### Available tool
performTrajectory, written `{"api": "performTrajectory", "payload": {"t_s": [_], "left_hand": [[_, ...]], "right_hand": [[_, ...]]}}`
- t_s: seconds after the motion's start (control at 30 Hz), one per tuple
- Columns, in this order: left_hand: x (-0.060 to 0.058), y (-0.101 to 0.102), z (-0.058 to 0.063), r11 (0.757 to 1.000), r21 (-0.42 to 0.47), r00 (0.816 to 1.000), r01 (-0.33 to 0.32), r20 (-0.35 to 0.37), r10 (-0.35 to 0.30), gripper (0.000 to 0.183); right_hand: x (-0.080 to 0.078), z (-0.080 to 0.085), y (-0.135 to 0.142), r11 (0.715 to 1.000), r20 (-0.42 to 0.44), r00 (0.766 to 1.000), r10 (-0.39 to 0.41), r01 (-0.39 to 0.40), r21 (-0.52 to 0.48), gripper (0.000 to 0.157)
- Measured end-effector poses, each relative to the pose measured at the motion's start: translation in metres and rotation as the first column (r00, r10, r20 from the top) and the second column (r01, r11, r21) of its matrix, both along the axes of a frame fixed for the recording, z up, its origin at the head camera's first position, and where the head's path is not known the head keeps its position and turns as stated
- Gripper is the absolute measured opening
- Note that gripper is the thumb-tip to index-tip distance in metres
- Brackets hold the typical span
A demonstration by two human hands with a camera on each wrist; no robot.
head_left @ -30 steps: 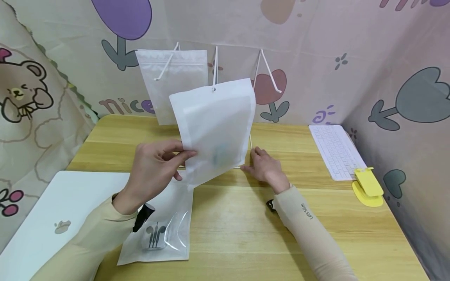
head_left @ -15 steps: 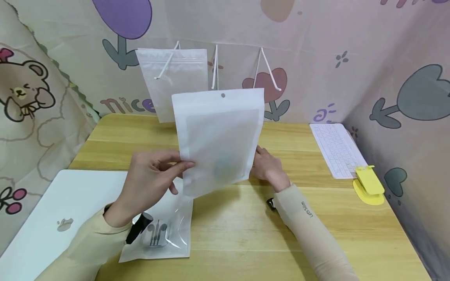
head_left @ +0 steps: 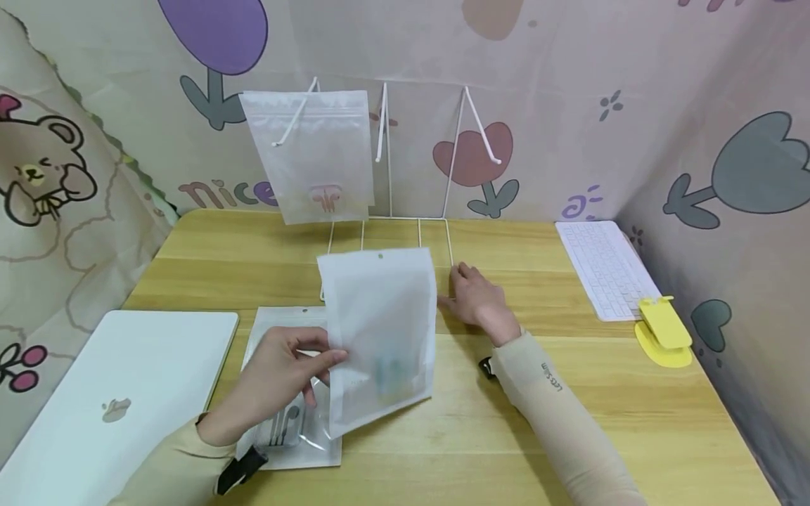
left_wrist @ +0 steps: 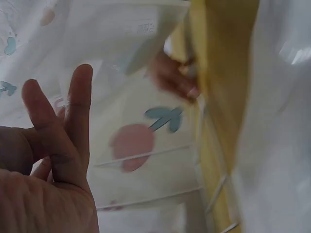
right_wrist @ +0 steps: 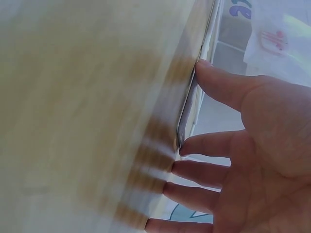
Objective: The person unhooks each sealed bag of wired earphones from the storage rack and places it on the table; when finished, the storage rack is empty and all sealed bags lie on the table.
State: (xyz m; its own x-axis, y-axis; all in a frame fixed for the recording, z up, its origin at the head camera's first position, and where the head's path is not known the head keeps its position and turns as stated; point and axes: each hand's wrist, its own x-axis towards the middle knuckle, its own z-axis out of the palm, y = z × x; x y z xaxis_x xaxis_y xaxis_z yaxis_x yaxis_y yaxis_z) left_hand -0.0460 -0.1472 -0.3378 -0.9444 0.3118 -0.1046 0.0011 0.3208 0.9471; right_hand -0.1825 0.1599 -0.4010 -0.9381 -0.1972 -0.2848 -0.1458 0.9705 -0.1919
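Note:
My left hand [head_left: 285,376] pinches the left edge of a white zip pouch [head_left: 382,316] between thumb and fingers. The pouch has a hole at its top and a faint bluish shape showing through near its bottom. It is held in front of a white wire display rack [head_left: 414,218] with three hooks. On the rack's left hook hangs another white pouch [head_left: 310,158] with a red earphone print. My right hand [head_left: 474,299] touches the front right corner of the rack's base; in the right wrist view its fingers [right_wrist: 204,174] are extended, tips against the tabletop.
Under the left hand lies a clear-fronted pouch [head_left: 278,320] with earphones printed on it. A white laptop [head_left: 126,379] is at the left. A white keyboard [head_left: 604,270] and a yellow phone stand [head_left: 664,330] are at the right. Patterned cloth [head_left: 557,63] hangs behind the table.
The held pouch has come off the middle hook and moved down toward me with the left hand. More of the rack's base and the hanging pouch now show. The right hand has stayed put.

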Motion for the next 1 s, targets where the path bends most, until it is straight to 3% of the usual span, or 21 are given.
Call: {"api": "performTrajectory", "payload": {"t_s": [0.33,0.7,1.0], "left_hand": [[0.005,0.001,-0.033,0.998,0.018,0.982,0.061,0.181,-0.063,0.029],[0.005,0.013,-0.055,0.982,-0.028,0.954,0.186,0.245,-0.174,0.032],[-0.006,0.022,-0.059,0.99,-0.028,0.943,0.135,0.309,-0.12,0.027]], "right_hand": [[-0.001,0.001,-0.002,1.0,0.006,1.0,0.002,-0.002,0.011,0.086],[-0.001,-0.001,-0.002,1.0,0.017,1.0,0.001,-0.001,0.006,0.086],[-0.002,0.0,-0.002,1.0,0.036,0.999,0.001,-0.001,0.005,0.087]]}}
